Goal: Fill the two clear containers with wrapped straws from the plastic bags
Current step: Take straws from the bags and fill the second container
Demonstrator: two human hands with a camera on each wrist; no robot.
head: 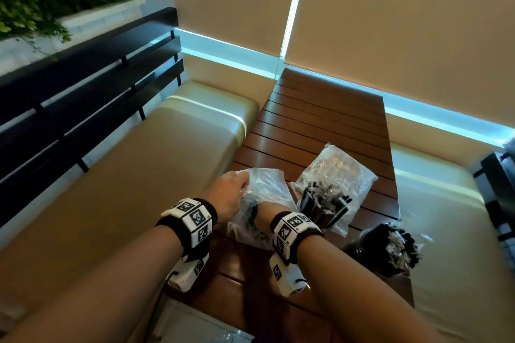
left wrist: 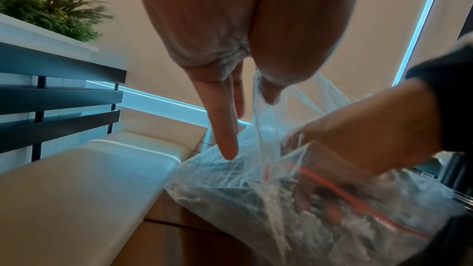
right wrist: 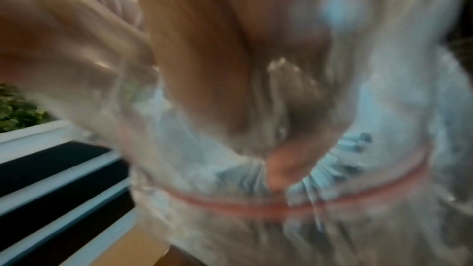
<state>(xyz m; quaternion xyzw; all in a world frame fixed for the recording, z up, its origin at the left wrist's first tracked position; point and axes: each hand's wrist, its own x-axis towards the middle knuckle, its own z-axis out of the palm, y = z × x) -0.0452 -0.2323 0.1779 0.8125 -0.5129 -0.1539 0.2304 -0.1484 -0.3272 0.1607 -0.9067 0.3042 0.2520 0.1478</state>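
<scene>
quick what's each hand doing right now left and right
Left hand: pinches the edge of the near plastic bag, holding its mouth open.
Right hand: reaches inside that bag among the straws; whether its fingers grip any cannot be told.

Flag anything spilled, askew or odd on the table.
One container of straws sits at the table's right edge, seemingly overhanging it, with clear wrap trailing onto the cushion. No loose straws are visible.

Left hand pinching, two fingers straight; right hand reaching forward.
</scene>
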